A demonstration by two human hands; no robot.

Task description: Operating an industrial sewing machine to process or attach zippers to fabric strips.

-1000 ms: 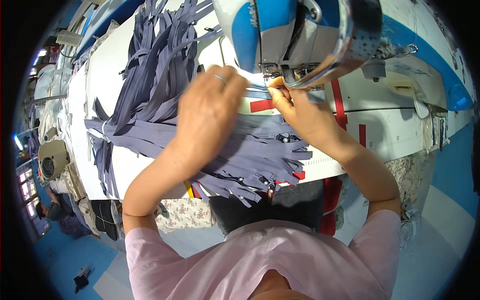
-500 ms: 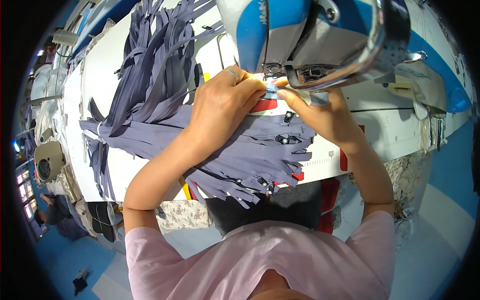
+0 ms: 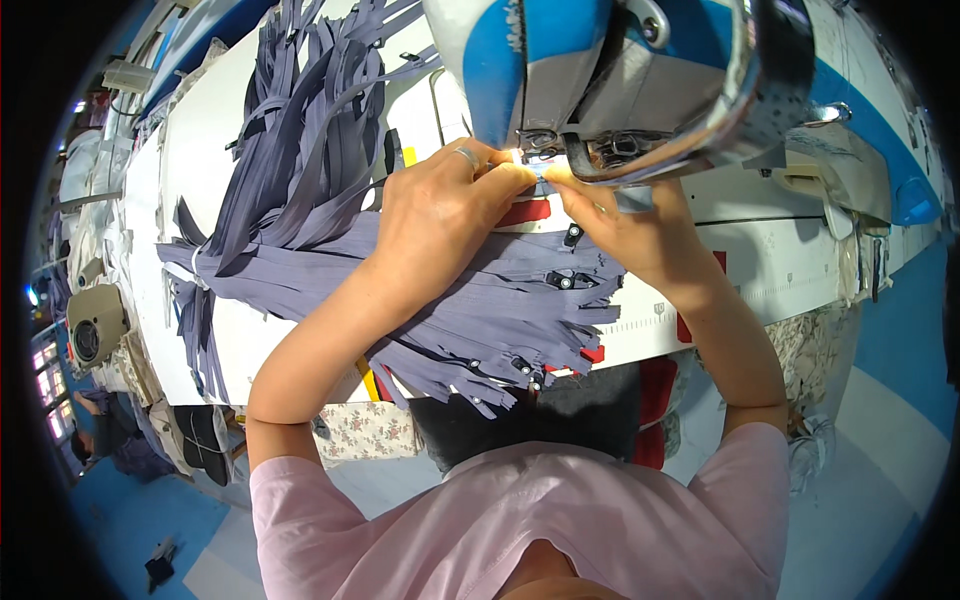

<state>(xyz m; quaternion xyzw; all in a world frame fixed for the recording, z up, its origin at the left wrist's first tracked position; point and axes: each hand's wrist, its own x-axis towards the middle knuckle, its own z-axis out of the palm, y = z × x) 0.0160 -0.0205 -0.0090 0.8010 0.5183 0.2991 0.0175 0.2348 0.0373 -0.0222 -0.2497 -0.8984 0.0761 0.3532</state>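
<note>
Under the head of a white and blue sewing machine (image 3: pixel 570 95), a small light-blue piece of cloth (image 3: pixel 542 187) shows between my fingertips. My left hand (image 3: pixel 430 215), with a ring on one finger, pinches its left side. From the right, my right hand (image 3: pixel 645 235) closes thumb and finger on the piece, its other fingers partly hidden below the machine head. Most of the cloth is covered by my hands. A tied bundle of grey-purple zippers (image 3: pixel 330 285) with dark sliders passes beneath my left forearm.
More grey-purple zippers (image 3: pixel 310 120) are heaped at the back left of the white table (image 3: pixel 270 335). A red patch (image 3: pixel 525 212) lies just before my hands. A curved metal bar (image 3: pixel 735 120) juts out above my right hand. At far left, a person (image 3: pixel 125 430) is nearby.
Both hands have shifted slightly at the machine, the right thumb moving closer to the left fingers. Less of the light-blue cloth shows now. The zippers lie as before.
</note>
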